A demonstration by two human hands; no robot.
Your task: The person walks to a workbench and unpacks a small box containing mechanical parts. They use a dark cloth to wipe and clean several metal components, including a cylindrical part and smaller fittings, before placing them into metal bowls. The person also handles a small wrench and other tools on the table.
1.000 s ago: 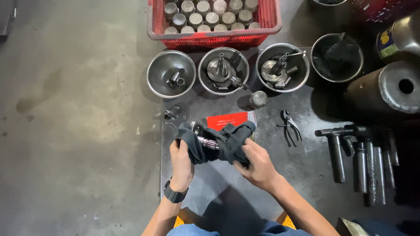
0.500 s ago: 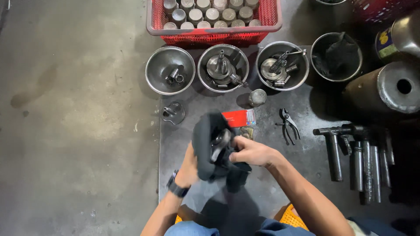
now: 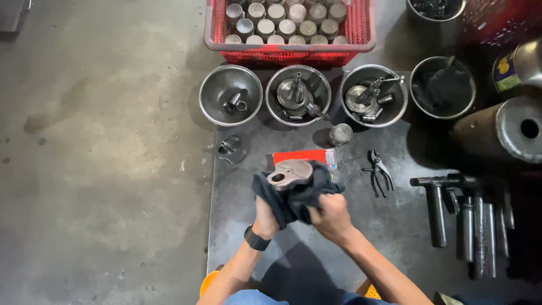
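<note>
1. Since the frame half a second earlier, the dark rag (image 3: 293,195) has been turned so that a brownish metal part (image 3: 289,172) with a round hole near one end now shows on top of it, where before a shinier piece sat inside the folds.
2. Left hand (image 3: 266,219), with a black watch (image 3: 256,238) on its wrist, is clenched round the lower left of the rag from below.
3. Right hand (image 3: 332,217) is clenched round the lower right of the rag, just beside the left hand.
4. Both hands hold the bundle above the dark metal plate (image 3: 248,186) on the floor, near the plate's middle; the metal part lies cradled in the rag's top.
5. Just behind the bundle lies a flat red box (image 3: 302,156), partly hidden by the rag.
6. Toward the plate's far edge stand three steel bowls: the left bowl (image 3: 230,103) with small rings, the middle bowl (image 3: 298,95) and the right bowl (image 3: 374,95) each with shafted metal parts.
7. A fourth bowl (image 3: 442,87), farther right, holds dark cloth.
8. Beyond the bowls sits a red crate (image 3: 289,52) of metal cylinders.
9. A pair of pliers (image 3: 377,172) lies right of the red box, and a row of dark steel bars (image 3: 468,220) lies at the plate's right edge.
10. A small metal fitting (image 3: 231,149) rests near the plate's left edge, and a small cylinder (image 3: 340,134) stands behind the red box.
</note>
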